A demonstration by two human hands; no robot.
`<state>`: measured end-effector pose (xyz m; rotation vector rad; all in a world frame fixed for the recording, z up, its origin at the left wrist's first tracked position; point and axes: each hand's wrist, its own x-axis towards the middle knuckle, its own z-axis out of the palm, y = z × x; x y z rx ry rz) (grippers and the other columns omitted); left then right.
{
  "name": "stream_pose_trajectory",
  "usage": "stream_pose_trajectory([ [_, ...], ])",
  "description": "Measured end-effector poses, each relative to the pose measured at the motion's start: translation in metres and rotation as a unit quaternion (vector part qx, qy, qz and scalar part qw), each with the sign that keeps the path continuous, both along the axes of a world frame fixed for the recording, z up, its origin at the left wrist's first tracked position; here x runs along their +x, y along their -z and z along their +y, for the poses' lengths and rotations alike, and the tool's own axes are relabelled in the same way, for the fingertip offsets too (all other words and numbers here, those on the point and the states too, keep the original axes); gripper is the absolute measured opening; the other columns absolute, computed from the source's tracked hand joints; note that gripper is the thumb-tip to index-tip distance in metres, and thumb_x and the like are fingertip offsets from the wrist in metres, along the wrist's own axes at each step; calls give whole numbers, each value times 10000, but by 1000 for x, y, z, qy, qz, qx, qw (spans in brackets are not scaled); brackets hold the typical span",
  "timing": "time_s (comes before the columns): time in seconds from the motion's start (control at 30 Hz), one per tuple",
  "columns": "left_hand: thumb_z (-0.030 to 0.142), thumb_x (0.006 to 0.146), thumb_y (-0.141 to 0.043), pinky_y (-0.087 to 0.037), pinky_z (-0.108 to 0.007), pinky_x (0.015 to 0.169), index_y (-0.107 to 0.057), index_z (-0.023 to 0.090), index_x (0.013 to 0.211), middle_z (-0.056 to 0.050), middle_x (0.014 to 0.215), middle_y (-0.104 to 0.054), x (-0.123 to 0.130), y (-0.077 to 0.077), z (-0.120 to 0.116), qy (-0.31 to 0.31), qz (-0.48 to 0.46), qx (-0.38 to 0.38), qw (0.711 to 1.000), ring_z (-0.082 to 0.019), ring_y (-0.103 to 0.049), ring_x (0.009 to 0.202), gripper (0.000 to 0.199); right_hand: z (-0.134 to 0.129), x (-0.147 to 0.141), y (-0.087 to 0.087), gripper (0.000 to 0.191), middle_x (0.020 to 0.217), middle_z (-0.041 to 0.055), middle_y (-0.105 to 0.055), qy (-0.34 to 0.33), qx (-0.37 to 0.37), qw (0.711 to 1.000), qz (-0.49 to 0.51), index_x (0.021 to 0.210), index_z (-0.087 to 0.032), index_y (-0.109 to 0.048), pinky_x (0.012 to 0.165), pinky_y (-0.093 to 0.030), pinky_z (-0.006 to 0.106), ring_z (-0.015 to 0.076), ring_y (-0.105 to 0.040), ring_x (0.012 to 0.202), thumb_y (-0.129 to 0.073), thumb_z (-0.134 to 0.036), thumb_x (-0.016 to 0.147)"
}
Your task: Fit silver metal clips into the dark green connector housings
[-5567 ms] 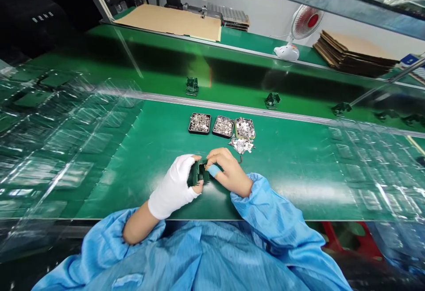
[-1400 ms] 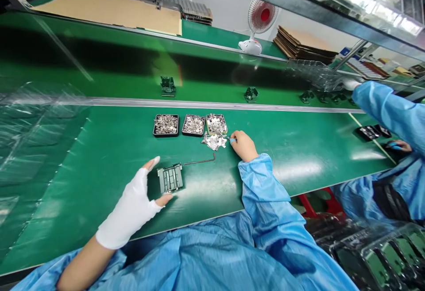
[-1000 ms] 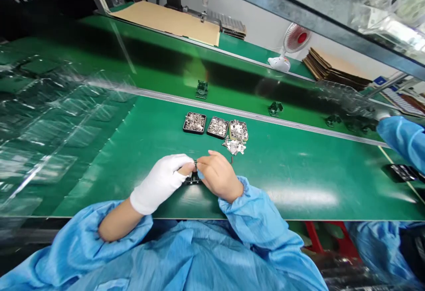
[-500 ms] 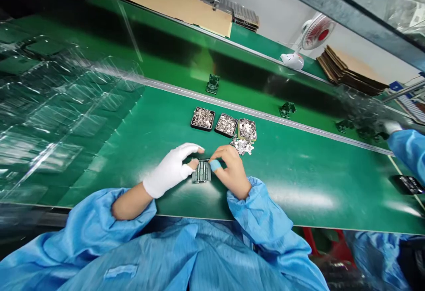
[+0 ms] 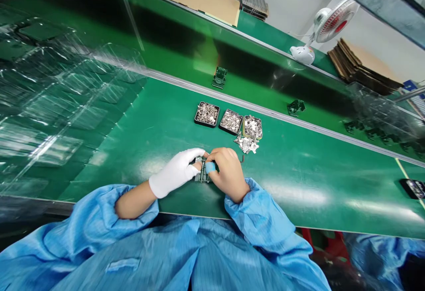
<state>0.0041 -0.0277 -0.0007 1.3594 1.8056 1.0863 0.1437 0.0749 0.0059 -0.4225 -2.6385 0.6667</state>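
Observation:
My left hand [image 5: 175, 171], in a white glove with bare fingertips, grips the left and far edges of a small green circuit board [image 5: 202, 177] on the bench. Over the board's right part is my right hand [image 5: 228, 172], bare, with blue tape round its thumb. Its fingers are pinched together, and they hide whatever is between them. Just beyond sits a loose heap of small silvery metal parts [image 5: 246, 144]. Three small trays hold more such parts: a left tray [image 5: 206, 125], a middle tray [image 5: 229, 131] and a yellowish right tray [image 5: 261, 136].
Clear plastic blister trays [image 5: 63, 105] cover the left side. A metal rail [image 5: 179, 86] runs along the bench's far edge; past it lie a circuit board [image 5: 220, 77] and another board [image 5: 295, 107]. A fan [image 5: 332, 23] and a cardboard stack [image 5: 358, 67] stand farther back.
My right hand has moved left over the board, its fingers closing together. My left hand stays at the board. The co-worker's hand at the right has left the view, and the view has shifted slightly.

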Motion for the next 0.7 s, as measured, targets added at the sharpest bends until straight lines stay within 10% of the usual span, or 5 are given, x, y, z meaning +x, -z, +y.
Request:
stream_pose_trajectory([
  [0.33, 371, 811, -419, -469, -333, 854, -603, 166, 921, -58, 954, -666, 1, 3, 1, -14, -30, 4, 999, -218, -603, 922, 297, -6, -1, 1, 116, 929, 65, -630, 32, 2, 999, -21, 824, -209, -546, 792, -389, 373, 222, -534, 874, -493, -118, 777],
  [0.57, 432, 843, -405, -470, -305, 733, -507, 178, 929, -18, 851, -583, 8, 7, 4, -69, -80, -10, 994, -172, -553, 802, 287, 2, -4, 11, 99, 853, 19, -591, 57, -332, 938, 78, 887, -196, -529, 755, -459, 292, 158, -561, 805, -499, -228, 798],
  [0.7, 335, 811, -433, -481, -341, 806, -463, 180, 984, -45, 938, -590, 10, 5, 7, -69, -40, -9, 997, -187, -574, 899, 234, 0, -6, 11, 100, 837, 5, -569, 55, -343, 935, 71, 855, -195, -522, 774, -446, 286, 152, -543, 806, -485, -204, 763],
])
